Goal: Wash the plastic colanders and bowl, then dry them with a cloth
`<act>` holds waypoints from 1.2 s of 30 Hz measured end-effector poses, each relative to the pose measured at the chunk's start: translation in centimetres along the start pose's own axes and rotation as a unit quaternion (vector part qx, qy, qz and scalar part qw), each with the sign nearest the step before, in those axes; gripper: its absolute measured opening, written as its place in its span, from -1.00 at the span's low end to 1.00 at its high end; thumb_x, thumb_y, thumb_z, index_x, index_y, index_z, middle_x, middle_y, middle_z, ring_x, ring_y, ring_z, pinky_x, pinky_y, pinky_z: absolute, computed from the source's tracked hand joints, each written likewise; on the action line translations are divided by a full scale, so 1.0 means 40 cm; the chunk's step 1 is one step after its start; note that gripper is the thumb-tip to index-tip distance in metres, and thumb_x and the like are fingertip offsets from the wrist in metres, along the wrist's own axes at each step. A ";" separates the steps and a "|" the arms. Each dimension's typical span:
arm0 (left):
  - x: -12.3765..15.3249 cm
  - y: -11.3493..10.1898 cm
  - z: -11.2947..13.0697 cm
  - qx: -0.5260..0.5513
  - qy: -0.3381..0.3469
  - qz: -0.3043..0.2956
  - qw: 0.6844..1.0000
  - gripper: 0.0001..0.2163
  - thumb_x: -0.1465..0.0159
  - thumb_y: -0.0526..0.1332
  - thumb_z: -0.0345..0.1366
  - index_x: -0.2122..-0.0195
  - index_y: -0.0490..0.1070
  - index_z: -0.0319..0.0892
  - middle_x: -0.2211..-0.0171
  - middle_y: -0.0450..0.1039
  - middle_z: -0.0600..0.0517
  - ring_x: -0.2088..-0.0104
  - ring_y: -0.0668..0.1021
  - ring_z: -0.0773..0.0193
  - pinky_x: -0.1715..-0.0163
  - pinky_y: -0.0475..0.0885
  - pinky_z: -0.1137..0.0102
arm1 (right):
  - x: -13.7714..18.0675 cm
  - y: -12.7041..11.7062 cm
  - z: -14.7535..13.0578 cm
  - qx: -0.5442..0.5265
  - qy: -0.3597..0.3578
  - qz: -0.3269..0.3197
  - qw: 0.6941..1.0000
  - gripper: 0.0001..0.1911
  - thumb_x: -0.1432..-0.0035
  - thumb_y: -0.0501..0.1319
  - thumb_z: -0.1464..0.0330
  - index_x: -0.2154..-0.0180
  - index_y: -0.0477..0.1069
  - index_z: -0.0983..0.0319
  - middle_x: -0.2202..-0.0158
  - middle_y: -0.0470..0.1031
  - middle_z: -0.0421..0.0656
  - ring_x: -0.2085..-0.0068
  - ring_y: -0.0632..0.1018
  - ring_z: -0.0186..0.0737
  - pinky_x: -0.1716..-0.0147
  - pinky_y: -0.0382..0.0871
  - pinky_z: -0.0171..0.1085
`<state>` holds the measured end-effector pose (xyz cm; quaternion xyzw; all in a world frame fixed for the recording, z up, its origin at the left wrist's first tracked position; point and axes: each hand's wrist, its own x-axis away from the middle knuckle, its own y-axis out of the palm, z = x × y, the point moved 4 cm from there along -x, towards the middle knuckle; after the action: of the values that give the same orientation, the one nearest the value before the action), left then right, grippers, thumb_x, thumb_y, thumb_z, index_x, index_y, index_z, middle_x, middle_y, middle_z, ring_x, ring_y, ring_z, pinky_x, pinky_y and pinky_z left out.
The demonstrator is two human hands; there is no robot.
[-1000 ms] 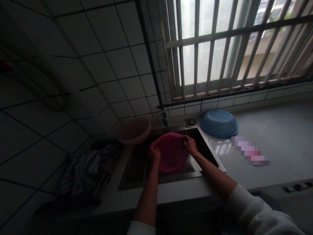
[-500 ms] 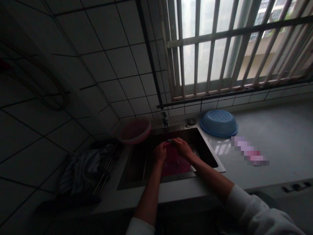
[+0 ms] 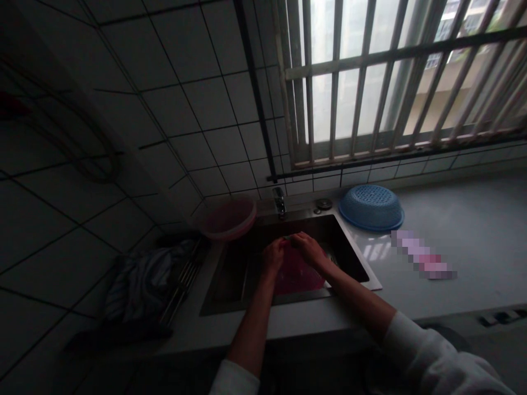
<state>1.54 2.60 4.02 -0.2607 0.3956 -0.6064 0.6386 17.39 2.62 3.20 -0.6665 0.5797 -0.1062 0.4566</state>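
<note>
A red-pink basin (image 3: 297,277) sits inside the steel sink (image 3: 349,255). Over its far side, my left hand (image 3: 273,257) and my right hand (image 3: 308,249) come together with bent fingers. Between their fingertips shows a small grey-green thing (image 3: 287,237), too dim and small to name. Both hands are closed about it; the fingers hide most of it. Whether they also touch the basin's rim, I cannot tell. Behind them stands the tap (image 3: 279,204).
A pale pink basin (image 3: 228,219) rests at the sink's back left corner. Striped cloth (image 3: 135,288) lies by a metal rack (image 3: 181,291) on the left. An upturned blue basket (image 3: 371,207) and a blurred pink-purple item (image 3: 424,255) lie on the counter (image 3: 473,219) to the right.
The view has shifted slightly, so everything appears a little further right. Both hands keep nearly the same place and hold over the red-pink basin.
</note>
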 end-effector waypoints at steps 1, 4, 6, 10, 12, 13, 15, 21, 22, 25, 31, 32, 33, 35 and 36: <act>0.001 -0.002 0.002 0.000 -0.001 -0.001 1.000 -0.71 -0.43 0.19 -0.36 -0.06 0.63 0.03 -0.07 0.66 0.03 -0.06 0.66 0.17 -0.08 0.47 0.38 | -0.001 0.001 0.004 -0.003 0.004 -0.001 1.000 -0.63 -0.35 0.13 0.49 -0.08 0.57 0.14 -0.05 0.64 -0.06 -0.02 0.60 -0.15 -0.05 0.40 -0.29; 0.000 -0.028 -0.016 0.011 -0.039 0.041 0.998 -0.65 -0.39 0.17 -0.45 -0.07 0.62 0.03 -0.08 0.66 0.03 -0.06 0.66 0.19 -0.08 0.47 0.39 | 0.000 -0.015 0.064 -0.035 0.065 0.036 0.997 -0.64 -0.38 0.12 0.45 -0.09 0.56 0.15 -0.02 0.66 -0.07 0.05 0.64 -0.15 0.06 0.42 -0.31; 0.001 -0.054 -0.044 0.026 -0.085 0.098 0.991 -0.65 -0.39 0.15 -0.47 -0.09 0.60 -0.05 -0.06 0.67 -0.04 -0.04 0.67 0.17 -0.06 0.48 0.38 | 0.008 -0.033 0.122 -0.057 0.134 0.079 0.986 -0.66 -0.39 0.12 0.42 -0.09 0.55 0.17 0.05 0.68 -0.06 0.11 0.65 -0.13 0.14 0.42 -0.31; 0.002 -0.073 -0.075 0.033 -0.114 0.163 0.979 -0.67 -0.43 0.13 -0.42 -0.14 0.56 -0.15 -0.07 0.65 -0.14 -0.05 0.67 0.10 -0.07 0.49 0.30 | 0.020 -0.049 0.164 -0.048 0.195 0.116 0.973 -0.71 -0.41 0.12 0.38 -0.03 0.56 0.19 0.15 0.69 -0.06 0.17 0.65 -0.11 0.18 0.40 -0.31; 0.001 -0.059 -0.062 0.024 -0.089 0.141 0.986 -0.66 -0.41 0.15 -0.46 -0.13 0.56 -0.11 -0.10 0.64 -0.10 -0.07 0.66 0.12 -0.11 0.48 0.32 | 0.018 -0.042 0.130 -0.034 0.159 0.108 0.981 -0.70 -0.42 0.09 0.41 -0.02 0.55 0.17 0.11 0.68 -0.07 0.16 0.64 -0.14 0.16 0.41 -0.30; -0.001 -0.047 -0.049 0.020 -0.065 0.117 0.991 -0.65 -0.39 0.15 -0.47 -0.12 0.58 -0.08 -0.10 0.64 -0.07 -0.08 0.65 0.15 -0.12 0.47 0.34 | 0.015 -0.035 0.103 -0.024 0.129 0.096 0.987 -0.70 -0.41 0.08 0.43 -0.02 0.55 0.16 0.07 0.67 -0.08 0.14 0.64 -0.15 0.14 0.41 -0.30; -0.002 -0.020 -0.019 0.010 -0.011 0.058 0.998 -0.67 -0.40 0.16 -0.48 -0.06 0.61 -0.04 -0.09 0.65 -0.01 -0.08 0.65 0.19 -0.13 0.46 0.37 | 0.008 -0.016 0.044 0.002 0.058 0.058 0.997 -0.68 -0.39 0.09 0.48 -0.01 0.55 0.14 0.02 0.65 -0.08 0.07 0.62 -0.16 0.06 0.41 -0.30; -0.007 0.004 0.002 0.028 0.032 0.013 0.999 -0.71 -0.39 0.19 -0.44 0.01 0.65 -0.01 -0.03 0.68 0.03 -0.02 0.68 0.18 -0.06 0.50 0.38 | -0.003 0.000 0.002 0.026 0.004 0.009 1.000 -0.67 -0.37 0.12 0.50 -0.02 0.56 0.13 -0.02 0.63 -0.08 0.00 0.60 -0.16 0.02 0.40 -0.32; -0.009 -0.002 -0.007 0.042 0.019 0.032 0.998 -0.69 -0.37 0.19 -0.47 0.01 0.64 -0.02 -0.03 0.68 0.03 -0.03 0.68 0.18 -0.06 0.50 0.37 | -0.003 -0.009 0.020 0.018 0.024 0.022 0.999 -0.66 -0.37 0.12 0.49 -0.04 0.55 0.13 -0.02 0.63 -0.08 0.02 0.61 -0.17 0.06 0.40 -0.33; -0.012 -0.033 -0.050 0.102 -0.045 0.119 0.987 -0.64 -0.33 0.16 -0.54 -0.05 0.60 -0.12 -0.05 0.67 -0.05 -0.03 0.67 0.18 -0.09 0.49 0.36 | 0.003 -0.047 0.100 -0.024 0.113 0.095 0.989 -0.69 -0.41 0.11 0.44 -0.07 0.54 0.14 0.05 0.67 -0.08 0.10 0.64 -0.17 0.18 0.36 -0.35; -0.007 -0.061 -0.077 0.088 -0.073 0.183 0.976 -0.66 -0.37 0.16 -0.47 -0.13 0.53 -0.17 -0.06 0.64 -0.15 -0.03 0.67 0.10 -0.10 0.51 0.27 | 0.021 -0.073 0.180 -0.023 0.224 0.116 0.967 -0.74 -0.39 0.16 0.38 -0.02 0.56 0.18 0.16 0.69 -0.05 0.19 0.66 -0.14 0.25 0.32 -0.34; -0.005 -0.061 -0.066 0.067 -0.054 0.189 0.978 -0.62 -0.35 0.19 -0.48 -0.17 0.51 -0.17 -0.13 0.61 -0.16 -0.10 0.64 0.09 -0.16 0.47 0.25 | 0.021 -0.069 0.168 -0.019 0.218 0.107 0.970 -0.74 -0.40 0.15 0.38 -0.01 0.56 0.17 0.16 0.69 -0.06 0.19 0.66 -0.14 0.24 0.32 -0.34; -0.004 -0.058 -0.051 0.046 -0.028 0.189 0.980 -0.57 -0.33 0.23 -0.47 -0.22 0.48 -0.16 -0.19 0.57 -0.16 -0.16 0.61 0.08 -0.23 0.43 0.24 | 0.019 -0.064 0.150 -0.012 0.206 0.093 0.974 -0.74 -0.41 0.14 0.39 -0.01 0.56 0.16 0.14 0.69 -0.07 0.18 0.65 -0.15 0.23 0.33 -0.34; -0.001 -0.045 -0.018 0.009 0.024 0.160 0.987 -0.51 -0.31 0.28 -0.45 -0.28 0.45 -0.14 -0.25 0.52 -0.14 -0.24 0.55 0.08 -0.31 0.36 0.22 | 0.013 -0.048 0.101 0.004 0.158 0.056 0.986 -0.73 -0.41 0.13 0.41 -0.01 0.56 0.14 0.08 0.68 -0.08 0.14 0.65 -0.17 0.18 0.36 -0.34; 0.001 -0.037 -0.004 -0.005 0.039 0.134 0.990 -0.51 -0.32 0.28 -0.43 -0.29 0.45 -0.10 -0.25 0.53 -0.12 -0.24 0.55 0.09 -0.31 0.36 0.23 | 0.009 -0.039 0.075 0.011 0.126 0.037 0.991 -0.71 -0.40 0.12 0.43 -0.02 0.55 0.13 0.04 0.67 -0.09 0.11 0.65 -0.18 0.15 0.37 -0.34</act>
<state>0.59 2.41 5.13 -0.1846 0.4548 -0.5232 0.6966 20.57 3.61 2.51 -0.6206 0.6558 -0.1791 0.3906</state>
